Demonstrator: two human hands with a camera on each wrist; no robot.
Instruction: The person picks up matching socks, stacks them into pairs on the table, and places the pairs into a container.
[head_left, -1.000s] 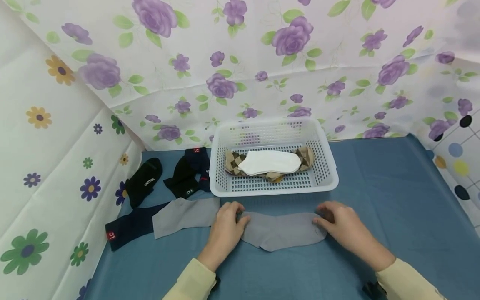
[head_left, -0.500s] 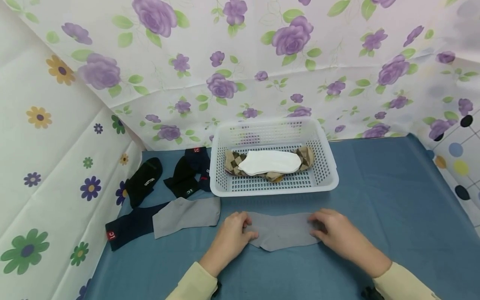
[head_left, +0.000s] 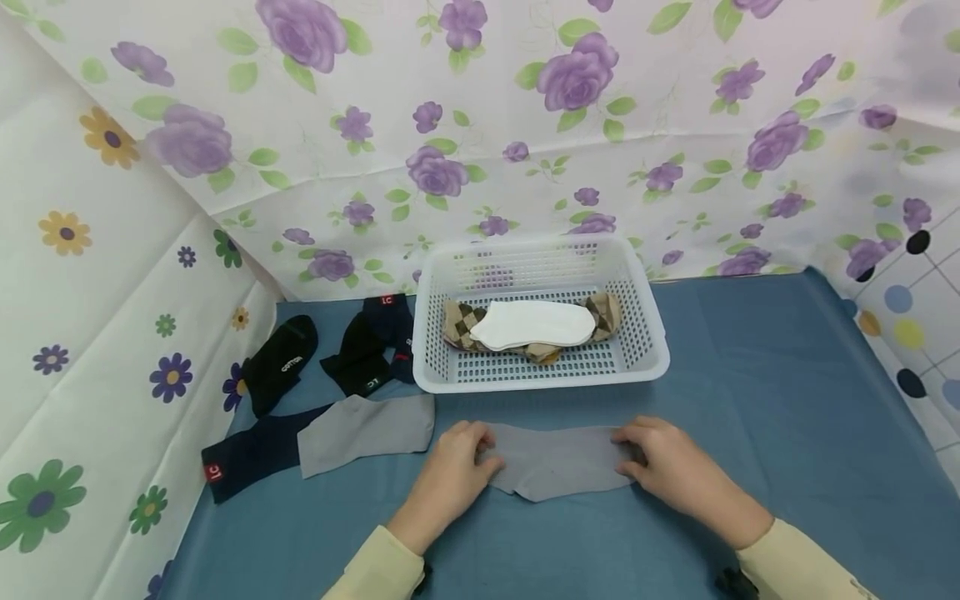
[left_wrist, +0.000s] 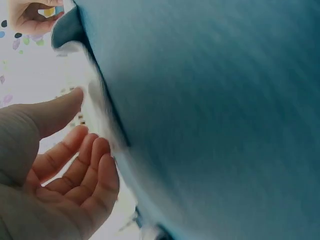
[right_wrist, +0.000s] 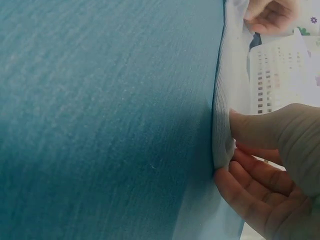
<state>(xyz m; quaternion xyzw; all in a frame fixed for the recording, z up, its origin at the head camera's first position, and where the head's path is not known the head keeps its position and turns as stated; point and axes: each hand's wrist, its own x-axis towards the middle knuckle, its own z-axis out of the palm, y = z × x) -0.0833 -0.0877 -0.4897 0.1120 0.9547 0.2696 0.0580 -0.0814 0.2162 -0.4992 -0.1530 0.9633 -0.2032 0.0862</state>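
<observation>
A grey sock (head_left: 558, 461) lies flat on the blue cloth in the head view, spread sideways between my hands. My left hand (head_left: 450, 475) touches its left end, with a gap between thumb and loosely bent fingers in the left wrist view. At the opposite end my right hand (head_left: 667, 467) rests on the sock. In the right wrist view the right thumb (right_wrist: 250, 127) touches the ribbed cuff (right_wrist: 222, 135), apart from the fingertips at its edge. Another grey sock (head_left: 367, 432) lies left of my left hand, overlapping a navy sock (head_left: 262, 450) with a red label.
Behind the hands stands a white perforated basket (head_left: 540, 386) holding a white sock (head_left: 534, 323) and checkered brown socks (head_left: 606, 315). Black socks (head_left: 281, 362) and dark socks (head_left: 360, 354) lie left of it. Floral sheets (head_left: 480, 125) rise along the back and left.
Both hands have shifted inward along the grey sock, the right one also slightly nearer to me. The sock stays in place on the cloth. The head view has turned a little.
</observation>
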